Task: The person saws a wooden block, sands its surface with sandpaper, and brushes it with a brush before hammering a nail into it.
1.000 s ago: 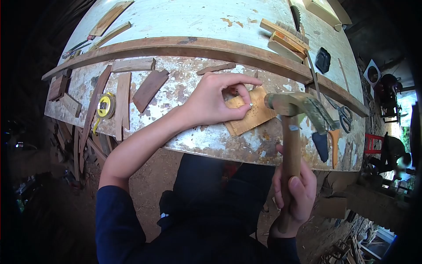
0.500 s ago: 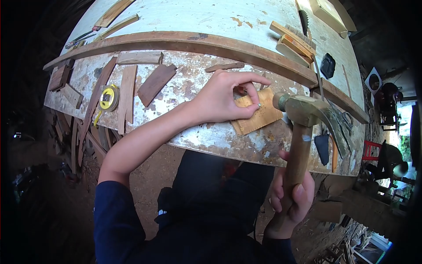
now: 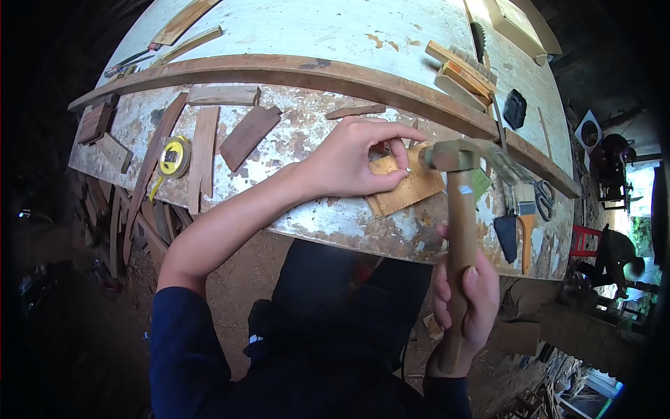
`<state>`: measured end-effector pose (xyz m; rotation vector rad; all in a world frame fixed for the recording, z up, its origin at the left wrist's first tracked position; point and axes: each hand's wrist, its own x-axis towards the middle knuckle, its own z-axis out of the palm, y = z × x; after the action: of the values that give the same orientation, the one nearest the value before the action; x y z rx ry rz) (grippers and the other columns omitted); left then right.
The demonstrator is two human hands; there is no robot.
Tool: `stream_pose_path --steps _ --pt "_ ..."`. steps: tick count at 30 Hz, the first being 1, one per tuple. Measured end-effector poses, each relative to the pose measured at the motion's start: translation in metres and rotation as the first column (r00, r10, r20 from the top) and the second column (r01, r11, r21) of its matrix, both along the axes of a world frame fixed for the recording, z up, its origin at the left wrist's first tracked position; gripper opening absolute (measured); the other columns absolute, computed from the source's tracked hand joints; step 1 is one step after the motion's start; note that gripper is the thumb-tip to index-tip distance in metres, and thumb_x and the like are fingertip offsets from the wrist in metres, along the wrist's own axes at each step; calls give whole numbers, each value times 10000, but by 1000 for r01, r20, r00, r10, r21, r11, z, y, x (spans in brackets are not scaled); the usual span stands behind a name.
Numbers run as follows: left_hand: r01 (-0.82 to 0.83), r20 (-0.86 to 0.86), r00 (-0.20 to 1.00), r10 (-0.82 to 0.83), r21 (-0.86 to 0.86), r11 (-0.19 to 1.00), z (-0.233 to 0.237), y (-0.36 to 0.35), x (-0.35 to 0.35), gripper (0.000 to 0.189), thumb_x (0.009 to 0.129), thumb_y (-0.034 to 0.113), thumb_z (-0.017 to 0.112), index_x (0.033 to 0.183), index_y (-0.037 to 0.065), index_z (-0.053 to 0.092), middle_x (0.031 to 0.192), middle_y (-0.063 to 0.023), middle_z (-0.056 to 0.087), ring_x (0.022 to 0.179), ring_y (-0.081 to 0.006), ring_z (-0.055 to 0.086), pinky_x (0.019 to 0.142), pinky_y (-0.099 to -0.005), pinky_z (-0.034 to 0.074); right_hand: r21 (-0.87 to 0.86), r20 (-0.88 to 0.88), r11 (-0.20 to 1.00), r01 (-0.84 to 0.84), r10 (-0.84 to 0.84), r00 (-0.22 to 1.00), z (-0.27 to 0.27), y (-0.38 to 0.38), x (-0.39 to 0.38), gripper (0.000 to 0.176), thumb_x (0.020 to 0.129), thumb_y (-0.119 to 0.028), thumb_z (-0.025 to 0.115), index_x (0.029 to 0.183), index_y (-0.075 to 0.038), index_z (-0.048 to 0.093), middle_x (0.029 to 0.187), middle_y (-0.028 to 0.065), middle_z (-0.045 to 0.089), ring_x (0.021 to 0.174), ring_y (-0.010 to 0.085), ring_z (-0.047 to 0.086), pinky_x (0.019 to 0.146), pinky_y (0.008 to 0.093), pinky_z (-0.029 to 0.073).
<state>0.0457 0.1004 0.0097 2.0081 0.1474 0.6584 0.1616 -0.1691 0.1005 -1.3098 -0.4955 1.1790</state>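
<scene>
My left hand (image 3: 359, 157) rests over a small yellowish wooden block (image 3: 419, 185), thumb and index finger pinched round a tiny shiny nail (image 3: 408, 170) that stands at the block's surface. In my right hand (image 3: 467, 300) is the wooden handle of a claw hammer (image 3: 457, 157). The hammer's head hangs just right of the pinched fingers, over the block's right side, with its claw blurred and pointing right. No contact between hammer and nail can be seen.
On the worn bench (image 3: 314, 220) lie a yellow tape measure (image 3: 173, 157), wood strips, a long beam (image 3: 293, 66), a brush (image 3: 526, 223), scissors (image 3: 544, 199) and a black tray (image 3: 515, 109). A green piece (image 3: 481, 183) lies behind the hammer. A box (image 3: 516, 28) stands at the back right.
The hammer has moved left, nearer the pinched fingers, uncovering the brush, the scissors and the green piece. My left hand stays nearly in place at the block.
</scene>
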Motion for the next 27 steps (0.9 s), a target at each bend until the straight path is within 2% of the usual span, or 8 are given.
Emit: stream_pose_path --steps 8,13,15,18,20,22,24,27 --pt "-29 -83 994 71 423 906 -8 8 -7 880 725 588 987 1367 25 778 1562 -207 587 1490 -415 523 1245 -553 431 494 -213 866 81 30 977 1 -41 11 958 1041 -325 779 1682 105 211 797 185 613 541 214 594 502 311 503" --pt "-31 -80 994 75 456 889 -7 9 -9 824 757 625 949 1284 5 818 1551 -216 607 1500 -417 515 1256 -555 417 -138 82 988 -74 86 993 -3 -3 -3 897 1047 -558 688 1570 136 462 757 67 558 475 88 452 416 231 345" --pt "-32 -72 995 74 471 882 -7 10 -7 823 768 636 936 1279 2 821 1555 -218 609 1501 -419 514 1259 -554 413 -95 90 994 -48 57 994 12 -9 -3 876 1040 -524 708 1567 134 471 785 86 587 482 95 467 413 230 344" --pt "-29 -79 994 75 470 882 -9 8 -7 831 777 652 920 1277 -4 823 1555 -222 613 1503 -421 512 1263 -552 407 347 94 933 -96 68 993 1 -36 9 853 1103 -406 632 1651 120 243 737 120 547 411 173 504 360 294 421" --pt "-35 -78 994 80 465 884 -11 9 -7 841 780 666 912 1273 -9 825 1549 -226 619 1503 -425 511 1265 -550 404 628 53 748 -214 233 971 -7 -45 23 831 1119 -352 623 1667 79 172 758 145 560 418 217 530 369 328 484" --pt "-34 -85 993 82 465 885 -10 9 -7 844 780 669 910 1273 -11 826 1543 -230 624 1504 -427 510 1267 -547 401 635 60 757 -153 149 987 -20 -44 15 807 1123 -356 628 1661 61 194 765 136 559 417 213 511 382 312 481" --pt "-36 -81 993 84 473 880 -10 10 -8 848 780 672 908 1273 -13 826 1536 -233 630 1502 -428 511 1267 -544 401 444 94 896 -6 -40 995 -35 -36 -5 806 1115 -398 648 1647 68 263 759 115 545 419 171 465 386 271 415" --pt "-42 -67 994 85 485 873 -10 9 -8 853 780 673 906 1272 -18 825 1528 -232 636 1495 -426 516 1263 -539 406 -116 98 993 -38 50 994 -16 -13 -9 919 1022 -559 737 1559 136 467 771 93 572 504 112 501 436 236 373"
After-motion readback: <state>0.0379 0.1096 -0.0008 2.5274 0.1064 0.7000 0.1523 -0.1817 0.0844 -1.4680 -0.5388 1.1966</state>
